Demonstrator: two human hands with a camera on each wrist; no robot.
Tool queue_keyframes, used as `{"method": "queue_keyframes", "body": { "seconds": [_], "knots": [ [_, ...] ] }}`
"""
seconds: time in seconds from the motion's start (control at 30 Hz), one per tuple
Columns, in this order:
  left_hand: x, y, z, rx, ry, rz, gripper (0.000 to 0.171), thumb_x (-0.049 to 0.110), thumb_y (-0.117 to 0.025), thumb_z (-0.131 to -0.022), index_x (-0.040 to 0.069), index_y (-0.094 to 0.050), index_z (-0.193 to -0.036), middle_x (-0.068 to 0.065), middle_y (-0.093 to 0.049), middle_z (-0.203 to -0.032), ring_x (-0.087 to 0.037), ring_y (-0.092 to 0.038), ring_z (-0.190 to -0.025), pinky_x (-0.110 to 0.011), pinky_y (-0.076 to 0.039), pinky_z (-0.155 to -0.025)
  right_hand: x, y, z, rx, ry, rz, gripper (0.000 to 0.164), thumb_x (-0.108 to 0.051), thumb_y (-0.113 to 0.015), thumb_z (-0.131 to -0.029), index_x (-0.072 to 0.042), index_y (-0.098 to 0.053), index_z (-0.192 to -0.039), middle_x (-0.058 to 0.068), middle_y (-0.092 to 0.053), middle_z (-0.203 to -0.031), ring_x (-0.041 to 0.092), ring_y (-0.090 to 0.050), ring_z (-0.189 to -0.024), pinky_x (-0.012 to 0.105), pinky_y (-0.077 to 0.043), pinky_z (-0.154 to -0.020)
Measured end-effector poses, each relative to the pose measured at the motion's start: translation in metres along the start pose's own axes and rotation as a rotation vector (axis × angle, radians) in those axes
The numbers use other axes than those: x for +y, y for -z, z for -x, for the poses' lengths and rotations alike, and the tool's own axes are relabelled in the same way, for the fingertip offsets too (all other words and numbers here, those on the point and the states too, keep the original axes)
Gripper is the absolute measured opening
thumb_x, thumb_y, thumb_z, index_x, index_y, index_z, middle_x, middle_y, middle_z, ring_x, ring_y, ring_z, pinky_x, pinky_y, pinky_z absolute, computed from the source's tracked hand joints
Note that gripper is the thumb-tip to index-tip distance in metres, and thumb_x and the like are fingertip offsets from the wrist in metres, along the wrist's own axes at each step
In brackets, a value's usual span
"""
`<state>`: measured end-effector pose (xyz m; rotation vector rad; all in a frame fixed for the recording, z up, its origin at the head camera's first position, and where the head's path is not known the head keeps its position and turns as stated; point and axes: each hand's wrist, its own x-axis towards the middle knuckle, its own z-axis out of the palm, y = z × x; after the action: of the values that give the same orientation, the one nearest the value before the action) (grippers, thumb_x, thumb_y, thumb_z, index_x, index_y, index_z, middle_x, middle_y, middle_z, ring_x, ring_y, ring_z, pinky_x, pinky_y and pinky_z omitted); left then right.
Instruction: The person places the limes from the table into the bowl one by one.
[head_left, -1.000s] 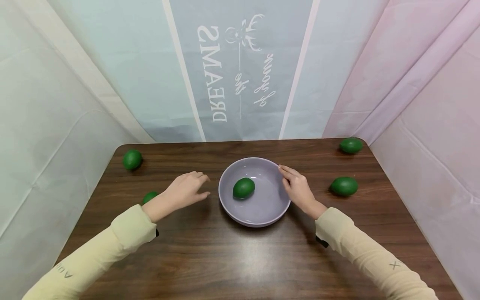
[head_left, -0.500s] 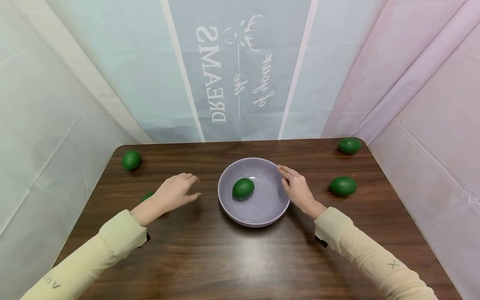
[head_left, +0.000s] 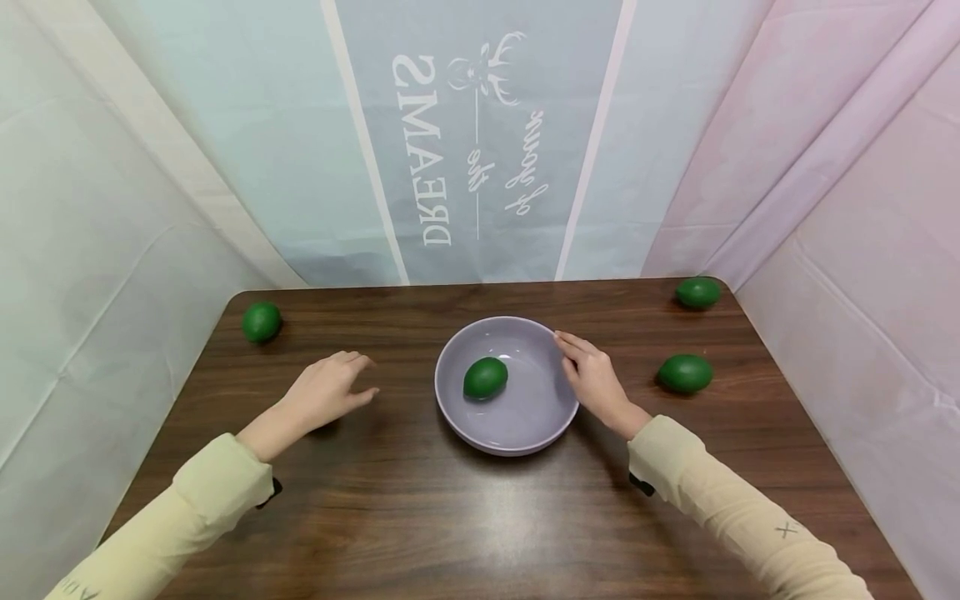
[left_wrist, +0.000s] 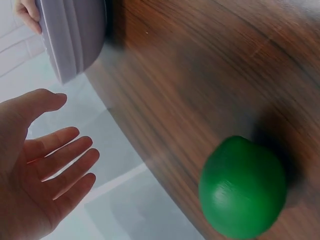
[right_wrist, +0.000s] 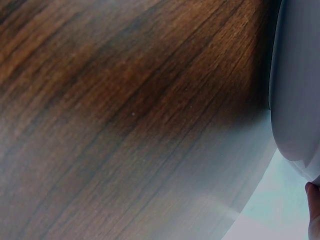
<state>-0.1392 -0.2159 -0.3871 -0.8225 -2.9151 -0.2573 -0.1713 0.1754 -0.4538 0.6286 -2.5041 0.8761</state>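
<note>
A lavender bowl [head_left: 517, 421] stands mid-table with one green lime [head_left: 485, 378] inside it. My right hand [head_left: 596, 379] holds the bowl's right rim. In the left wrist view, fingers of that hand show over the bowl's edge. My left hand [head_left: 326, 393] hovers left of the bowl with its fingers spread and relaxed, holding nothing. Beneath it in the left wrist view, apart from the fingers, another lime [left_wrist: 242, 187] lies on the table; the left hand and forearm hide this one in the head view.
A lime [head_left: 262, 322] sits at the table's far left corner. Over on the right lie two more, one lime [head_left: 698, 292] at the far corner and one lime [head_left: 686, 373] nearer. Cloth walls [head_left: 480, 258] border the wooden table [head_left: 480, 533] at the back and sides.
My left hand has drawn left, away from the bowl, and now covers the lime on the near left. The right hand stays at the bowl's rim.
</note>
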Motion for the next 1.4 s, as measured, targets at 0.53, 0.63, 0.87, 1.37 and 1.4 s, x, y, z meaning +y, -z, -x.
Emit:
{"method": "queue_keyframes", "body": {
  "seconds": [0.53, 0.63, 0.87, 1.37, 1.4],
  "knots": [
    [-0.026, -0.002, 0.026, 0.053, 0.014, 0.015, 0.030, 0.020, -0.072, -0.077, 0.002, -0.064, -0.100, -0.012, -0.063, -0.094, -0.024, -0.060, -0.081, -0.037, -0.051, -0.062, 0.001, 0.000, 0.000, 0.010, 0.000, -0.005, 0.033, 0.008, -0.056, -0.081, 0.007, -0.061, -0.114, 0.017, -0.059, -0.118, 0.031, -0.056, -0.107, 0.042, -0.050, -0.081],
    [-0.032, -0.004, 0.028, 0.063, -0.010, 0.024, 0.031, 0.020, -0.073, -0.076, 0.002, -0.064, -0.100, -0.011, -0.063, -0.095, -0.023, -0.060, -0.080, -0.037, -0.051, -0.062, 0.001, -0.001, 0.000, 0.014, 0.003, 0.000, 0.033, 0.008, -0.056, -0.081, 0.007, -0.061, -0.114, 0.017, -0.059, -0.118, 0.031, -0.056, -0.106, 0.042, -0.049, -0.081],
    [-0.044, -0.007, 0.033, 0.049, -0.059, 0.052, 0.034, 0.017, -0.075, -0.075, 0.000, -0.062, -0.101, -0.013, -0.061, -0.096, -0.026, -0.059, -0.085, -0.039, -0.051, -0.067, 0.002, -0.002, 0.000, 0.023, 0.002, 0.000, 0.033, 0.009, -0.057, -0.080, 0.007, -0.061, -0.113, 0.017, -0.059, -0.118, 0.031, -0.057, -0.106, 0.043, -0.049, -0.082],
    [-0.060, -0.015, 0.042, -0.019, -0.079, 0.045, 0.041, 0.023, -0.076, -0.073, -0.002, -0.061, -0.103, -0.015, -0.062, -0.099, -0.029, -0.059, -0.088, -0.042, -0.050, -0.072, 0.001, -0.001, 0.001, 0.006, -0.004, -0.005, 0.033, 0.007, -0.056, -0.082, 0.007, -0.061, -0.114, 0.016, -0.058, -0.119, 0.030, -0.056, -0.106, 0.041, -0.050, -0.080],
    [-0.061, -0.015, 0.042, -0.024, -0.079, 0.047, 0.042, 0.023, -0.076, -0.073, -0.002, -0.061, -0.103, -0.015, -0.062, -0.099, -0.029, -0.059, -0.088, -0.042, -0.050, -0.072, 0.001, -0.001, 0.001, 0.005, -0.005, -0.005, 0.033, 0.007, -0.056, -0.082, 0.007, -0.060, -0.114, 0.016, -0.058, -0.119, 0.030, -0.056, -0.107, 0.041, -0.050, -0.080]
  ]
}}
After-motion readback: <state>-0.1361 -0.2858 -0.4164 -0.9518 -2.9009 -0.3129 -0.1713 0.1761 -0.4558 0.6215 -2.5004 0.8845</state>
